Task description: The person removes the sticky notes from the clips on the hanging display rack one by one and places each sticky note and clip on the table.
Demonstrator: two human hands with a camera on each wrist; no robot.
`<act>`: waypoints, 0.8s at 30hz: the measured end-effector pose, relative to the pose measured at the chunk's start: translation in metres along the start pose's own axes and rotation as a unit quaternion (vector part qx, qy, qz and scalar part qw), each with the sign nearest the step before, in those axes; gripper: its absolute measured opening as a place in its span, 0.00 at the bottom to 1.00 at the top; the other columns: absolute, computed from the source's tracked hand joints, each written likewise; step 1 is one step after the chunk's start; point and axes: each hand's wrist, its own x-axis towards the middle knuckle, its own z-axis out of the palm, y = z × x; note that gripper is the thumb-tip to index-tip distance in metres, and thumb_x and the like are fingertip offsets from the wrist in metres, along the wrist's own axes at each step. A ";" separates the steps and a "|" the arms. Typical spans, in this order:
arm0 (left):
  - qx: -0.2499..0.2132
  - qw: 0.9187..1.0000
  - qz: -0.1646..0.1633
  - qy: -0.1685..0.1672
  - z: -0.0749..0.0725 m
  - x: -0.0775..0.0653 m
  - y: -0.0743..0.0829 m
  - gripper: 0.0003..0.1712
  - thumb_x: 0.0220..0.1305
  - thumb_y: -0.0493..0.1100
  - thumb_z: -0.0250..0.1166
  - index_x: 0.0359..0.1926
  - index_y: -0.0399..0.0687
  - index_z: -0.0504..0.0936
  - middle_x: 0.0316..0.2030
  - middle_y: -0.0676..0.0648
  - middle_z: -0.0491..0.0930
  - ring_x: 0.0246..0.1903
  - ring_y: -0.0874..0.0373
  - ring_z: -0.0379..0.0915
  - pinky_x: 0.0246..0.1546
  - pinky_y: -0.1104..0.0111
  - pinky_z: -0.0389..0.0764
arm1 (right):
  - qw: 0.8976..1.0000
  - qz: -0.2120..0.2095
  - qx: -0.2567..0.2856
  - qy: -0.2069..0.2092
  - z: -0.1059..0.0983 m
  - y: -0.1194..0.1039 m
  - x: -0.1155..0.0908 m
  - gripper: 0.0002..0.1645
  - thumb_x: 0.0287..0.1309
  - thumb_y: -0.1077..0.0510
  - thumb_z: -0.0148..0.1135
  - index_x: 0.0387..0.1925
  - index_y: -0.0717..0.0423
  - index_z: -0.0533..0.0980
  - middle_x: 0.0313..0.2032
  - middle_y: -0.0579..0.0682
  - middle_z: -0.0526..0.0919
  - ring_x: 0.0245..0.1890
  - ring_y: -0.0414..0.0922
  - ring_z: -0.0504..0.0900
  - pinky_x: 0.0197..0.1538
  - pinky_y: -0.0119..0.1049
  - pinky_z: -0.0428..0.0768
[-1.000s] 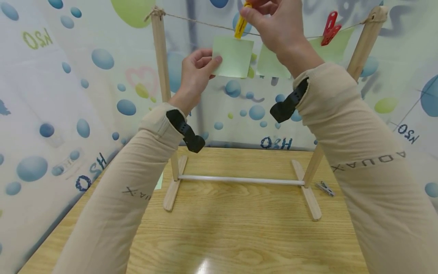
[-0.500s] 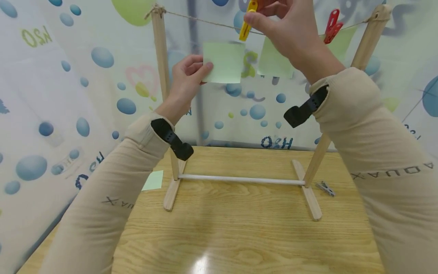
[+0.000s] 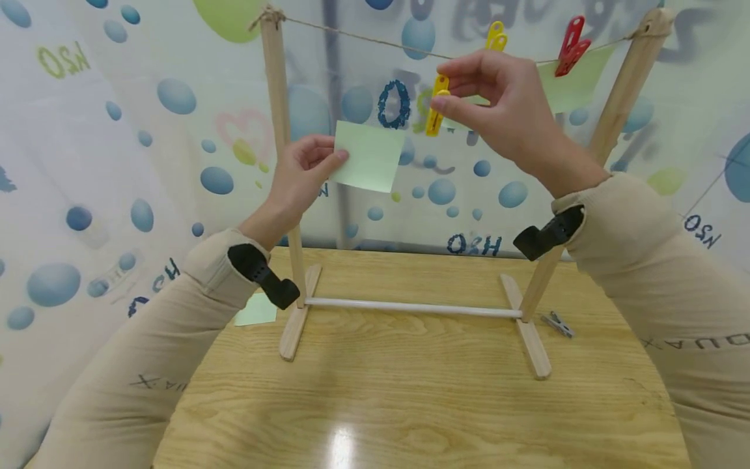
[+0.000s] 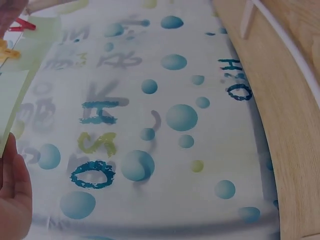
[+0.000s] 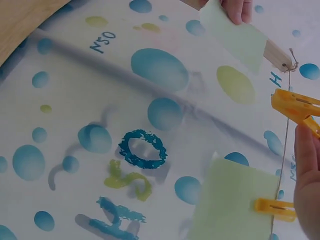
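My left hand [image 3: 301, 172] pinches a square pale green paper note [image 3: 369, 157] by its left edge, below the string. A yellow clothespin [image 3: 437, 107] is pinched in my right hand [image 3: 498, 107], to the right of the note and apart from it. Behind that hand, another yellow clothespin [image 5: 275, 209] holds a green note [image 5: 232, 200] on the twine [image 5: 284, 165]. Farther right, a red clothespin [image 3: 571, 49] holds one more green note [image 3: 577, 78] on the line. The left wrist view catches part of the held note [image 4: 10, 107] at its left edge.
Two wooden posts [image 3: 275, 85] carry the twine, joined low down by a white rod [image 3: 410, 306]. A green note [image 3: 258, 309] lies on the table [image 3: 410, 391] by the left foot, a grey clothespin [image 3: 558, 324] by the right foot. A printed backdrop hangs behind.
The yellow clothespin has come away from the note and the string, moving down with my right hand. My left hand has lowered the note and drawn it left.
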 end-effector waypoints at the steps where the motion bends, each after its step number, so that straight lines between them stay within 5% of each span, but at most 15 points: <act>1: -0.011 1.000 0.008 0.002 -0.004 -0.002 -0.002 0.08 0.56 0.39 0.62 0.39 0.43 0.79 0.31 0.50 0.78 0.33 0.59 0.73 0.35 0.73 0.72 | 1.000 0.001 0.001 -0.003 0.000 0.002 -0.003 0.18 0.51 0.64 0.61 0.46 0.64 0.74 0.39 0.49 0.77 0.38 0.41 0.75 0.46 0.27 0.72; 7: -0.067 0.996 0.046 0.017 -0.033 -0.015 -0.009 0.04 0.55 0.36 0.62 0.33 0.44 0.81 0.28 0.50 0.79 0.29 0.61 0.73 0.30 0.76 0.72 | 0.999 0.029 0.001 -0.023 -0.004 0.014 -0.022 0.19 0.51 0.62 0.61 0.46 0.63 0.74 0.39 0.48 0.78 0.39 0.41 0.75 0.43 0.26 0.72; 24: -0.019 0.997 0.030 0.065 -0.108 -0.046 -0.034 0.04 0.54 0.38 0.63 0.32 0.44 0.81 0.26 0.53 0.78 0.26 0.65 0.70 0.29 0.79 0.71 | 0.996 0.085 0.029 -0.011 -0.026 0.048 -0.077 0.17 0.54 0.65 0.58 0.48 0.57 0.74 0.41 0.47 0.76 0.41 0.42 0.72 0.42 0.22 0.71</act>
